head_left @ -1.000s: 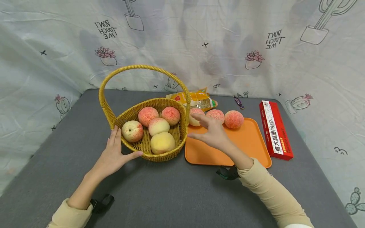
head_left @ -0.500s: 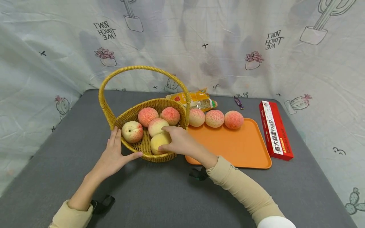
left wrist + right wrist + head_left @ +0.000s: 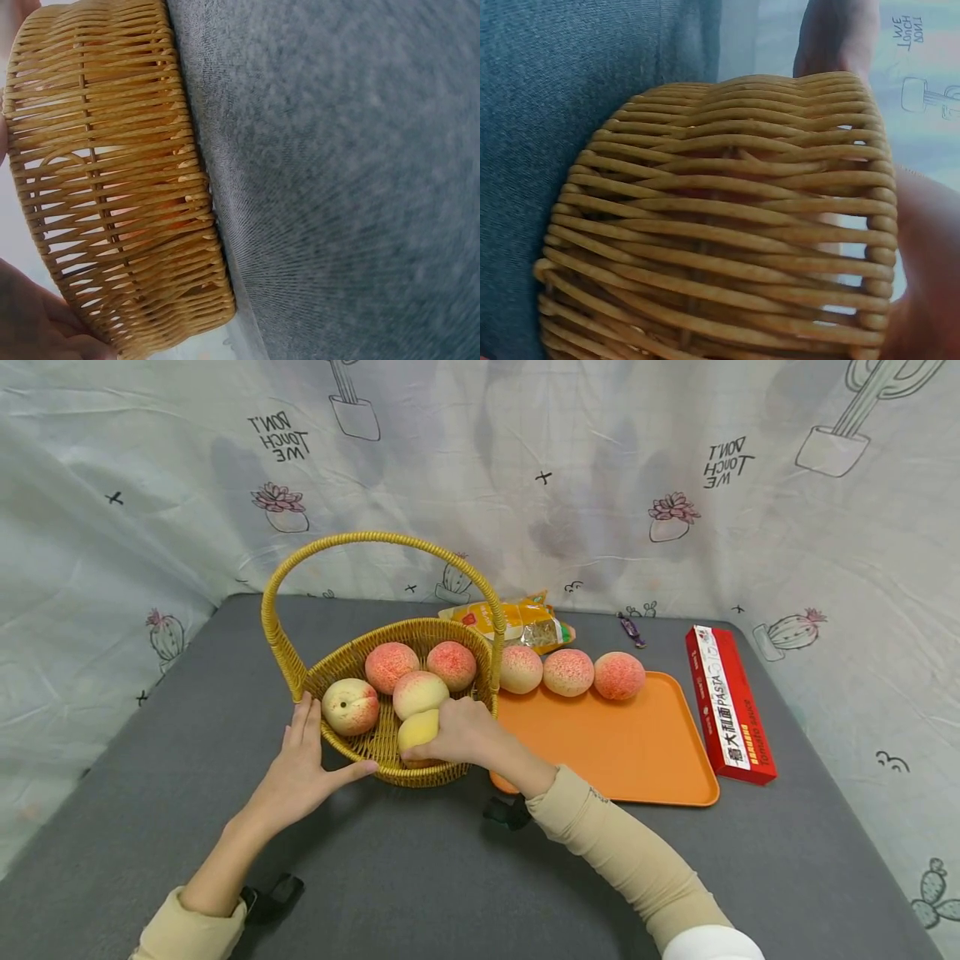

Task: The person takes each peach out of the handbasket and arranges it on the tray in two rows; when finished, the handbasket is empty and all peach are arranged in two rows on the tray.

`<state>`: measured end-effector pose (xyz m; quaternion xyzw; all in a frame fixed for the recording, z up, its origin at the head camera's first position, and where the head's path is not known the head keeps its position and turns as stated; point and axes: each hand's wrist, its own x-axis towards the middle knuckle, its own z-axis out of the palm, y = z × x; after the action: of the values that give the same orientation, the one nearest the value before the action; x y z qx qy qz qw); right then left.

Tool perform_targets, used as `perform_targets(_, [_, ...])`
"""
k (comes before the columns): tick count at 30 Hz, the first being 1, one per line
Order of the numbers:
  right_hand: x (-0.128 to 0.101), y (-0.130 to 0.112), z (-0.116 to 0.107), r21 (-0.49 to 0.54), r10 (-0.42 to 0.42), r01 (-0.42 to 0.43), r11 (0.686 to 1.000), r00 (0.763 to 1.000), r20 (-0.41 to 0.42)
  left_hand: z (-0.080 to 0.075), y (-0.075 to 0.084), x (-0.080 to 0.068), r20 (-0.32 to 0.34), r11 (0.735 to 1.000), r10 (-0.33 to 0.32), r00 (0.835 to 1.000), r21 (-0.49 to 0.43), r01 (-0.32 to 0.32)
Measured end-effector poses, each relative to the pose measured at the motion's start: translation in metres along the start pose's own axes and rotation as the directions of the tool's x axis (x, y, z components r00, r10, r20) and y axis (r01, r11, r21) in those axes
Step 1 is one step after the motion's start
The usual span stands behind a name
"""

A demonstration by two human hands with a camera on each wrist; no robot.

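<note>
A yellow wicker basket [image 3: 390, 777] with a tall arched handle stands on the grey table, holding several peaches. My right hand [image 3: 468, 732] reaches in over its right front rim and grips a yellow peach [image 3: 418, 729], fingers and thumb on either side of it; the palm hides its right part. A pale pink peach [image 3: 420, 693] lies just behind. My left hand [image 3: 303, 777] rests with straight, spread fingers against the basket's left side, thumb along the front rim. Both wrist views look at the woven wall [image 3: 112, 187] from outside; there the right hand's grip is hidden.
Right of the basket lies an orange tray [image 3: 607, 747], with three peaches [image 3: 568, 672] in a row at its back edge. Behind are a yellow food packet [image 3: 517, 622] and a purple-wrapped candy [image 3: 631, 630]. A red pasta box [image 3: 731, 703] lies at the right.
My right hand has moved left from above the tray into the basket and closed round the yellow peach. The left hand has stayed at the basket's side.
</note>
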<state>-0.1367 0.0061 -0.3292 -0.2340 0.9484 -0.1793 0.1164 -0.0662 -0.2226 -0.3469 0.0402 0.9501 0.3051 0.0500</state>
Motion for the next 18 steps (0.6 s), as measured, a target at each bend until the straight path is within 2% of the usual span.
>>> perform_targets(11, [-0.001,0.009,0.003,0.075,-0.042,0.051,0.996,0.993,-0.110,0.001,-0.001,0.000,-0.005,1.000,0.002,1.000,0.004,-0.002])
perform_targets(15, [0.000,0.014,-0.001,0.168,-0.027,0.043,0.985,0.995,-0.098,0.001,-0.001,0.001,-0.002,1.000,0.003,1.000,0.004,-0.003])
perform_targets(18, [-0.001,0.018,-0.006,0.280,-0.032,0.056,0.958,0.996,-0.088,0.001,-0.001,0.001,0.004,1.000,-0.001,1.000,0.002,0.001])
